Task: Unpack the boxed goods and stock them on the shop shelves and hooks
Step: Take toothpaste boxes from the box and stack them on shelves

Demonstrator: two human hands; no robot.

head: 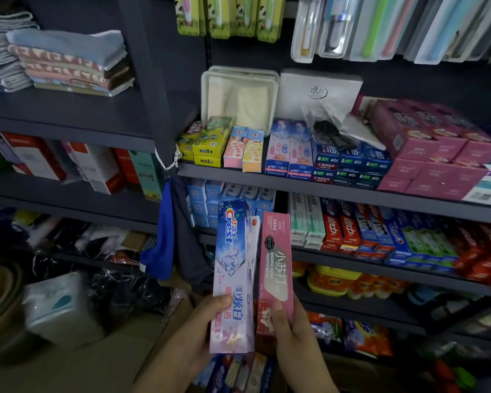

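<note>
Head view: Crest box pinched by left hand, pink baking-soda box by right hand, both upright before toothpaste shelf; misfiling risked given crowded rows

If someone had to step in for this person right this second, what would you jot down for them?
Left hand grips a Crest toothpaste box, held upright.
Right hand grips a pink baking soda toothpaste box beside it.
Matching Crest boxes already stand on the upper toothpaste shelf; the purple-pink cartons at its right may match the pink box.
More boxed goods lie below the hands.
Left: shelve both held boxes, then likely the ones below.
</note>
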